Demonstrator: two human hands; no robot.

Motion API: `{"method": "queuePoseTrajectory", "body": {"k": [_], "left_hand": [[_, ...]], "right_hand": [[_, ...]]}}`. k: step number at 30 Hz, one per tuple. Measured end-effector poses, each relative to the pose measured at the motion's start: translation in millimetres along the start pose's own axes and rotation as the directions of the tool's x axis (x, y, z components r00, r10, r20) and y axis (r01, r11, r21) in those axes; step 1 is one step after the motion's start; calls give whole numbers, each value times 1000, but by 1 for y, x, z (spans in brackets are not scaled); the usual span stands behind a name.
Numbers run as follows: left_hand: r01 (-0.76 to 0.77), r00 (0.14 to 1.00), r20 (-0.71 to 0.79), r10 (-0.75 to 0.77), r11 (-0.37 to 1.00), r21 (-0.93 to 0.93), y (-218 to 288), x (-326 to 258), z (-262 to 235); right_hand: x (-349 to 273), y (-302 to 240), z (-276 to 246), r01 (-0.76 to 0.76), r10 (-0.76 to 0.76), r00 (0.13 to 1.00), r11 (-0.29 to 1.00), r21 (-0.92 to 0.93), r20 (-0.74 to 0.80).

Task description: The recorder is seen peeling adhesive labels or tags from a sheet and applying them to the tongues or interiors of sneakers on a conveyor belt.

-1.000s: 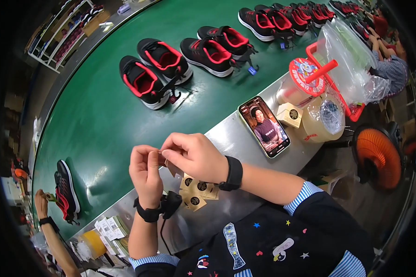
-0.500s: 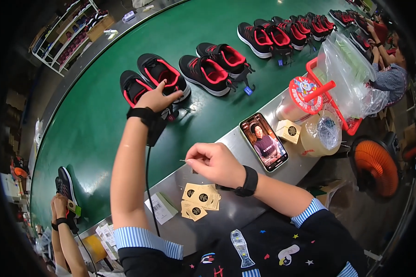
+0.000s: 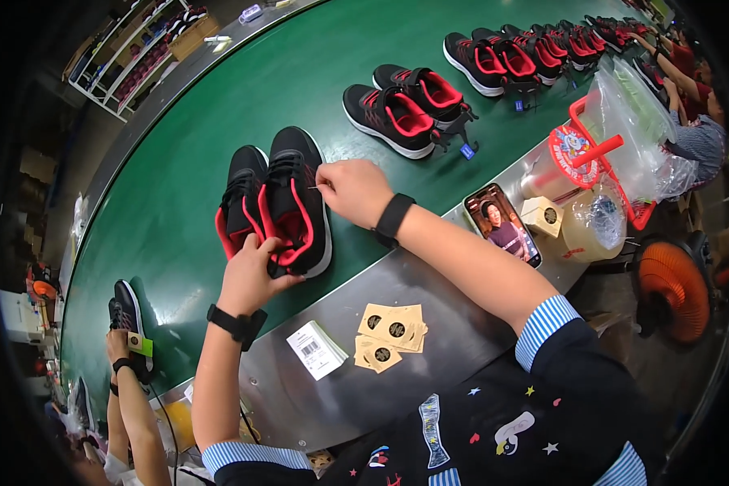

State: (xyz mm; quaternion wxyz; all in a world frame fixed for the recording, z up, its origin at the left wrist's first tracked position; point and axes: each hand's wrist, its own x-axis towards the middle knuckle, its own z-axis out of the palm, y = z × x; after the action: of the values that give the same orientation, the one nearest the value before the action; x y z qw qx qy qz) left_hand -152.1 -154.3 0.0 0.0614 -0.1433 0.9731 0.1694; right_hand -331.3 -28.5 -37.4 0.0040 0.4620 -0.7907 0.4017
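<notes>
A pair of black sneakers with red lining and white soles stands on the green table. My left hand [image 3: 253, 279] grips the near heel and collar of the right-hand sneaker [image 3: 294, 174]. The left-hand sneaker [image 3: 245, 190] leans close beside it. At the right-hand sneaker's outer side, my right hand [image 3: 355, 192] is closed in a pinch on a thin pale strand [image 3: 313, 188], too fine to make out fully. Below on the metal ledge lie a stack of white labels [image 3: 316, 350] and several tan paper tags [image 3: 390, 334].
Another sneaker pair [image 3: 405, 113] and a long row of sneakers [image 3: 514, 61] stretch along the green table [image 3: 170, 178]. A phone [image 3: 502, 227], lidded cup [image 3: 573, 154], tape roll [image 3: 595, 223] and red basket [image 3: 624, 182] occupy the right. An orange fan [image 3: 674, 292] stands beyond; a co-worker's hands [image 3: 120, 344] work at left.
The sneaker pair has come nearer and turned. My left hand has closed on the heel. My right hand has moved up from over the ledge to the sneaker's side. The dark corded object is out of sight.
</notes>
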Motion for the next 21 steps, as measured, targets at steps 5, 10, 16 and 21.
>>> {"method": "queuePoseTrajectory", "body": {"k": [5, 10, 16, 21], "left_hand": [[-28, 999, 44, 27, 999, 18, -3, -13, -15], [-29, 957, -276, 83, 980, 195, -6, 18, -25], [-108, 953, -281, 110, 994, 22, -12, 54, -11], [-119, 949, -299, 104, 992, -32, -22, 59, -10]], "right_hand": [[5, -7, 27, 114, -110, 992, 991, -68, 64], [8, -13, 32, 191, -175, 977, 972, -138, 119], [11, -23, 45, 179, -165, 977, 980, -93, 134], [1, -32, 54, 73, -69, 991, 997, -29, 116]]}}
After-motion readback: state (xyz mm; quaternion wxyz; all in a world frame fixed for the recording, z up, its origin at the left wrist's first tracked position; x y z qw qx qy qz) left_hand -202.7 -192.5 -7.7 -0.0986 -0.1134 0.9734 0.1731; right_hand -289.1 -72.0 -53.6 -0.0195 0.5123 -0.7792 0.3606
